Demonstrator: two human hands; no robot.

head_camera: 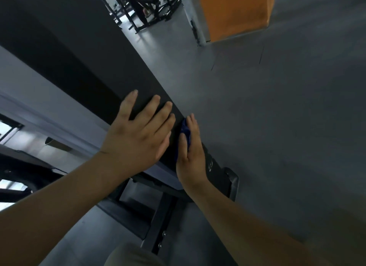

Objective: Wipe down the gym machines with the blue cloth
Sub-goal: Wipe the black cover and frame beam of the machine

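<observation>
A long black padded bench (103, 67) of a gym machine runs from the upper left down to the centre. My left hand (138, 133) lies flat on its top with the fingers spread. My right hand (191, 155) presses the blue cloth (185, 131) against the bench's right side edge, fingers straight along the pad. Only a small bunched part of the cloth shows between my thumb and fingers.
The bench's black metal frame and foot (231, 182) stand on the grey floor below my hands. An orange pillar (235, 12) rises at the top right. More black machine frames (146, 6) stand at the top centre. My knee (130, 255) shows at the bottom.
</observation>
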